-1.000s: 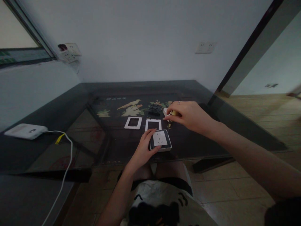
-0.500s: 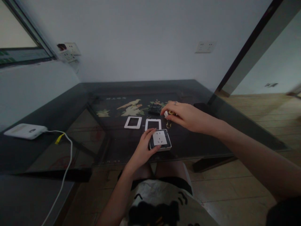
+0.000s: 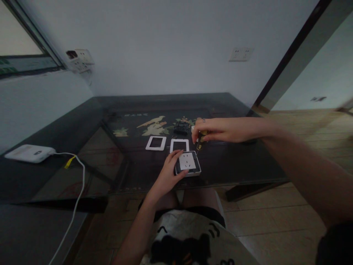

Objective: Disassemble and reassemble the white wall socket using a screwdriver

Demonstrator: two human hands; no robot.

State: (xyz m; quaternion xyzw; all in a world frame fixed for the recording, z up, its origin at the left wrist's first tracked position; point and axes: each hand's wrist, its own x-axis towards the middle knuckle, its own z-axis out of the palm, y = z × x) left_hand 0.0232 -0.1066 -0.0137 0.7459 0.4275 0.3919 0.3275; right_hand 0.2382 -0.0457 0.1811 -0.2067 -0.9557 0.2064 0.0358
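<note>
My left hand (image 3: 171,168) is closed on the left side of a wall socket (image 3: 188,161), with its thumb at the near edge. The socket has a white face with slots, a dark surround and a white box below it. In my right hand (image 3: 209,130) is a screwdriver (image 3: 200,141) with a yellow and black handle, pointing down. Its thin shaft ends at about the socket's upper right edge; I cannot tell whether the tip touches a screw. Beyond the socket lies a white cover frame (image 3: 179,142), partly covered by my left fingers.
A second white frame (image 3: 156,143) lies to the left. Dark parts (image 3: 181,127) sit farther back, beside a small white piece (image 3: 192,129) partly behind my right fingers. On the table's left is a white device (image 3: 30,153) with a white cable (image 3: 83,176) hanging over the edge.
My right hand has turned, and the screwdriver now points down at the socket's upper right edge. The left hand and socket have stayed in place.
</note>
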